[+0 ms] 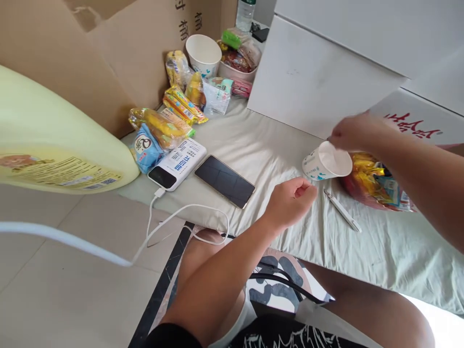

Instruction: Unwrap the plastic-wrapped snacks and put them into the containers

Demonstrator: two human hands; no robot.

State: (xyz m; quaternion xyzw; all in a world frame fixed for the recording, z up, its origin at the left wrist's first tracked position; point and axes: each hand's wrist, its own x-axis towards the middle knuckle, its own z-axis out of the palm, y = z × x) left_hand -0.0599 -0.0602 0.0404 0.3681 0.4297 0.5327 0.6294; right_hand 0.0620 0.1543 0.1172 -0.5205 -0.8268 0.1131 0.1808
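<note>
My left hand (292, 203) hangs over the cloth just front-left of a white paper cup (324, 166). Its fingers are curled into a loose fist, and nothing shows in them. Over the cup's far rim is my right hand (353, 133), slightly blurred, with its fingers bent downward and closed. Whatever they may hold is hidden. The cup leans a little and has a blue-green print; something pale shows inside. A white pen-like tool (342, 211) lies on the cloth in front of it. Beneath my right forearm sits a reddish bowl of wrapped snacks (384, 181).
A black phone (225, 181) and a white power bank (177, 164) with a cable lie left of my hands. Wrapped snacks (184, 104) and another paper cup (203, 55) stand by the cardboard box (137, 48). A large yellow bottle (61, 140) is at left; white boxes (290, 82) stand behind.
</note>
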